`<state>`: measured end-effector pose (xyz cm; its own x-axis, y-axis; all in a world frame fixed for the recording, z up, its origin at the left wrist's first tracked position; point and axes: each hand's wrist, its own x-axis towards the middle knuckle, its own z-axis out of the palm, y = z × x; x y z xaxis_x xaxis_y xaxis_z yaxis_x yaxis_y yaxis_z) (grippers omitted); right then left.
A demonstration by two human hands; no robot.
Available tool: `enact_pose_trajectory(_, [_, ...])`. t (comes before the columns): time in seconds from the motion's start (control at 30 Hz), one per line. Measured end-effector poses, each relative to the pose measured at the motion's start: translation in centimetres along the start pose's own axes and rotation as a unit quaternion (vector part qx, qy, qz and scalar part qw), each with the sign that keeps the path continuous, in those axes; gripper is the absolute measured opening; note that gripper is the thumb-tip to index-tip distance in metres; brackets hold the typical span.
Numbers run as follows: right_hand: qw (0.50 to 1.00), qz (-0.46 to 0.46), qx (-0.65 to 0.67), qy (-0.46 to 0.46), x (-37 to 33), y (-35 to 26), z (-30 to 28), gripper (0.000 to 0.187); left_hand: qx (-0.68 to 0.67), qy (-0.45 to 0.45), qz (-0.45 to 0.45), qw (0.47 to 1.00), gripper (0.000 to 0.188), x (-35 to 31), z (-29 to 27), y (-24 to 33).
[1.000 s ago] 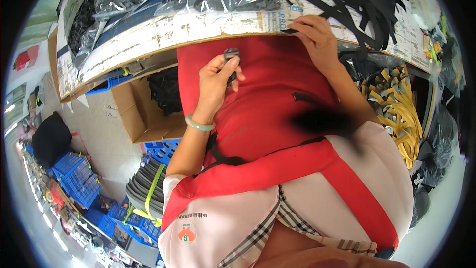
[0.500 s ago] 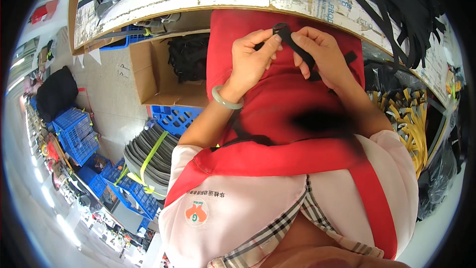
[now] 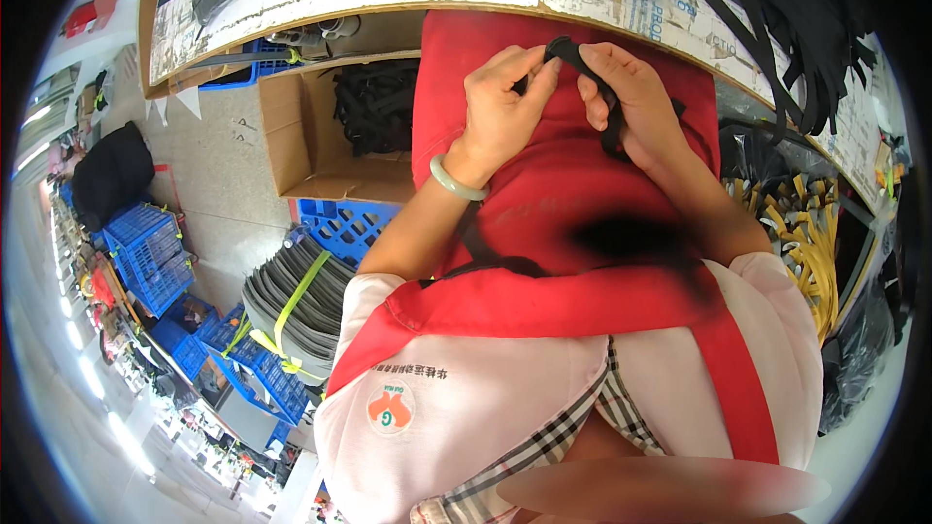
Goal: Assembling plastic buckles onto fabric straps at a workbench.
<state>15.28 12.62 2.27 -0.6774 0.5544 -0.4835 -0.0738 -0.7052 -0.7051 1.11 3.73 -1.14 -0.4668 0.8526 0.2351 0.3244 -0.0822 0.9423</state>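
Over the lap of my red apron (image 3: pixel 544 204), both hands hold a black webbing strap (image 3: pixel 594 78). My left hand (image 3: pixel 502 102), below a pale bangle (image 3: pixel 456 180), pinches the strap at its folded upper end between thumb and fingers. My right hand (image 3: pixel 631 92) grips it a little farther along, with the thumb on top and the other fingers curled beneath. The strap bends over at the top, and its lower end hangs under the right palm. Part of the strap is hidden behind the left fingers.
A worn white table (image 3: pixel 388 5) curves across the far side, with black straps (image 3: pixel 796 29) hanging at its right. Left of my lap stand a cardboard box (image 3: pixel 291 136) holding black pieces and a tied grey bundle (image 3: pixel 291 296). Yellow strips (image 3: pixel 811 243) lie at right. Blue crates (image 3: pixel 146 252) stand farther left.
Both hands have shifted slightly right with the strap. The right fingers have curled further around it, and its lower end now hangs beneath the right hand.
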Motion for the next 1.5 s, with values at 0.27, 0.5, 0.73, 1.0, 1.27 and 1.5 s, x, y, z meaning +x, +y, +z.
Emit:
enact_pose_trajectory(0.27, [0.999, -0.042, -0.024, 0.011, 1.3, 1.4, -0.8, 0.021, 0.074, -0.031, 0.087, 0.993, 0.014, 0.0, 0.5, -0.9])
enact_pose_trajectory(0.5, [0.992, -0.044, -0.121, 0.001, 1.4, 0.5, -1.6, 0.022, -0.442, -0.062, -0.397, 0.802, 0.012, 0.5, -1.9, 0.5])
enact_pose_trajectory(0.73, [0.911, -0.314, -0.266, -0.039, -1.4, -0.2, 0.4, 0.017, -0.361, -0.023, -0.334, 0.870, 0.017, 0.3, -0.8, 0.6])
enact_pose_trajectory(1.0, [0.943, -0.102, -0.316, 0.017, -0.5, -0.3, -0.3, 0.021, -0.250, -0.011, -0.248, 0.936, 0.013, -0.1, -0.5, 1.0])
enact_pose_trajectory(1.27, [0.982, 0.041, -0.179, -0.052, 1.2, -0.8, -1.8, 0.024, -0.235, -0.073, -0.185, 0.952, 0.013, 0.0, -1.7, 1.2])
enact_pose_trajectory(1.5, [0.973, -0.067, -0.215, -0.051, 2.2, -0.2, -2.4, 0.018, -0.209, -0.192, -0.224, 0.932, 0.011, -1.0, -9.6, 3.3])
